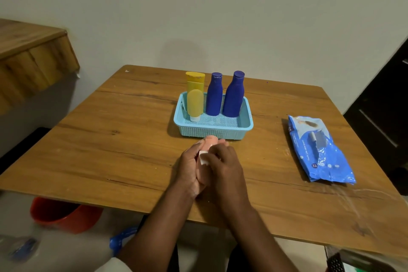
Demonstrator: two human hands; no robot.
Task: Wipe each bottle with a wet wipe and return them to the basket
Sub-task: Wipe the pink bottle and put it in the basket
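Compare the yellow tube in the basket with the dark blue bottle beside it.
The yellow plastic tube stands on its white cap; the left dark blue plastic bottle stands cap up. The tube is flat and straight-sided; the bottle is round, narrowing to a neck. Both stand upright in the light blue mesh basket.

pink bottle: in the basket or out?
Out. Both hands hold the pink bottle over the table, in front of the basket.

Basket (244, 127) pale blue, mesh-patterned. Two bottles (214, 97) deep blue; tube (195, 97) yellow. Held bottle (210, 141) peach-pink, wipe (203, 158) white. Wipes pack (320, 150) blue. Table (123, 139) brown woodgrain.
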